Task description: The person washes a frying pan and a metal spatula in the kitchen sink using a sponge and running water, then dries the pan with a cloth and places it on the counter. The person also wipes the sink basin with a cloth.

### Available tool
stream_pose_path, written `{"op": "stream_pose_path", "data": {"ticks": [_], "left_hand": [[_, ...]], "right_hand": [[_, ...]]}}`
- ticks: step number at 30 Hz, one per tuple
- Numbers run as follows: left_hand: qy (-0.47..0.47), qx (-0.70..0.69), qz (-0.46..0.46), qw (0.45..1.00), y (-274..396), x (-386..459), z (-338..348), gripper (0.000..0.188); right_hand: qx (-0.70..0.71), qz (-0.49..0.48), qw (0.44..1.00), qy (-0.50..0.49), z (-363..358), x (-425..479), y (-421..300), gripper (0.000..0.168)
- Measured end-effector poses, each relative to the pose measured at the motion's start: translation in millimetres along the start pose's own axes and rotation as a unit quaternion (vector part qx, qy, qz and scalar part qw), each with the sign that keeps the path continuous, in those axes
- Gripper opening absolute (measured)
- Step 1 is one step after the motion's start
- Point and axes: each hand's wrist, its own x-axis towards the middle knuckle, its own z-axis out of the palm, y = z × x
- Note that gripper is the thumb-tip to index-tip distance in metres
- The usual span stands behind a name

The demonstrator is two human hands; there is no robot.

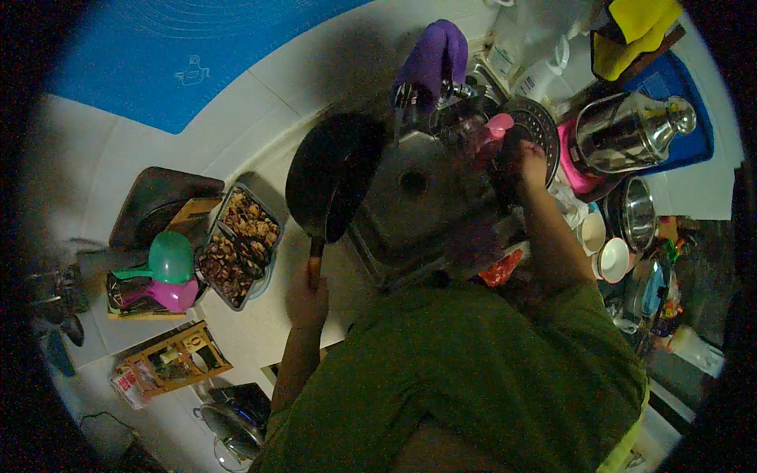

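Note:
My left hand (pixel 307 298) is closed around the handle of a dark frying pan (pixel 316 177), raised beside the left edge of a metal sink (pixel 393 227). The pan is tilted. My right hand (pixel 530 162) is at the sink's right side, over a round perforated metal plate (pixel 547 133), its fingers curled. Shadow hides whether anything is in its grasp. Just beyond those fingers is a pink scoop or spoon (pixel 500 124). Purple cloth or rubber gloves (pixel 434 59) hang at the back of the sink.
Left of the pan, a tray (pixel 278 233) holds dark dried pieces. Green (pixel 171 257) and pink (pixel 177 295) plastic scoops lie beyond it. On the right are a lidded steel canister (pixel 627 133), a steel bowl (pixel 640 213), enamel cups (pixel 613 260) and a yellow cloth (pixel 641 23).

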Motion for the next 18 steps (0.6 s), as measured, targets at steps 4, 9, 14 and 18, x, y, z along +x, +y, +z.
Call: {"op": "stream_pose_path", "data": {"ticks": [4,9,14,18], "left_hand": [[0.036,-0.010,0.008,0.999,2,-4,1,0.041],[0.104,0.013,0.058,0.993,9,-19,-6,0.036],[0.090,0.058,0.027,0.994,22,-37,-6,0.035],[0.125,0.068,0.043,0.989,28,-47,-3,0.035]], "right_hand": [[0.009,-0.153,0.982,-0.108,4,85,-28,0.039],[0.026,0.205,0.932,-0.296,74,82,-135,0.067],[-0.039,0.172,0.921,-0.349,89,78,-154,0.081],[-0.014,0.128,0.938,-0.321,86,47,-163,0.076]]}}
